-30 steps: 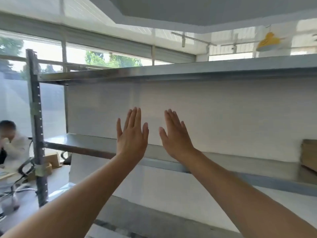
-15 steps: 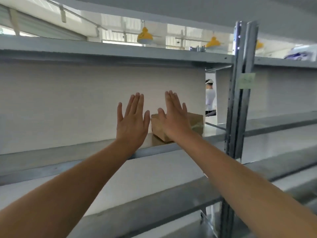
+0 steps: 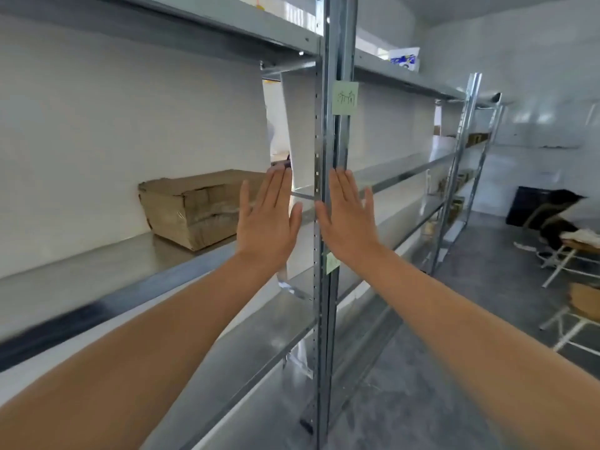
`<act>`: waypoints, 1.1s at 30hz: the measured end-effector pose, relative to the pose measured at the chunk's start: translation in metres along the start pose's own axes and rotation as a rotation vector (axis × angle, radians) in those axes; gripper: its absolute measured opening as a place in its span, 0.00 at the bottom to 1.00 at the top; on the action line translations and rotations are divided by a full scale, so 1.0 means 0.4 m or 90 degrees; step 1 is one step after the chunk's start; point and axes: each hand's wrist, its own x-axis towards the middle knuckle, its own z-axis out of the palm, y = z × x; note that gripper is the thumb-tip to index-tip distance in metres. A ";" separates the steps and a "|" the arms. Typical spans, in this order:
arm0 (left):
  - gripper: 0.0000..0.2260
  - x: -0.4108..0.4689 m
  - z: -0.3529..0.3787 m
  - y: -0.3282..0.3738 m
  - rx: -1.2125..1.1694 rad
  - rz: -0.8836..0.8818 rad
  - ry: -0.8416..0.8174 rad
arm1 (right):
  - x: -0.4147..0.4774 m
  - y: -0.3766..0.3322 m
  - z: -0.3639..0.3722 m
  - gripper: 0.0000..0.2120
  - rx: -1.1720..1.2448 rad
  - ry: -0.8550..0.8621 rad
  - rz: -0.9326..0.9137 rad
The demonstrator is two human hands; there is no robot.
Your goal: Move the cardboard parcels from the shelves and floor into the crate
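A brown cardboard parcel (image 3: 198, 209), taped and a bit crushed, lies on the middle metal shelf (image 3: 97, 271) left of centre. My left hand (image 3: 268, 219) is held up flat with fingers straight, just right of the parcel and in front of it, holding nothing. My right hand (image 3: 349, 217) is raised the same way, empty, in front of the upright shelf post (image 3: 328, 141). More cardboard parcels (image 3: 454, 206) sit on far shelves to the right, small and blurred. No crate shows.
Metal shelving runs from left to far right, with a green note (image 3: 344, 97) on the post. A white box with blue print (image 3: 404, 60) stands on the top shelf. White folding chairs (image 3: 565, 258) and a seated person in dark clothes (image 3: 552, 216) occupy the grey floor at right.
My view has swung right along the shelving. The parcel now lies left of my hands instead of behind the right hand. Both hands stay raised, flat and empty.
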 end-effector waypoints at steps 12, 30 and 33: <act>0.26 -0.017 0.211 0.201 -0.255 0.187 -0.065 | -0.203 0.176 -0.072 0.30 -0.274 -0.065 0.227; 0.26 -0.132 0.318 0.749 -0.387 0.369 -0.157 | -0.551 0.646 -0.194 0.30 -0.277 -0.083 0.502; 0.26 -0.152 0.364 0.852 -0.376 0.382 -0.222 | -0.607 0.744 -0.201 0.29 -0.251 -0.081 0.500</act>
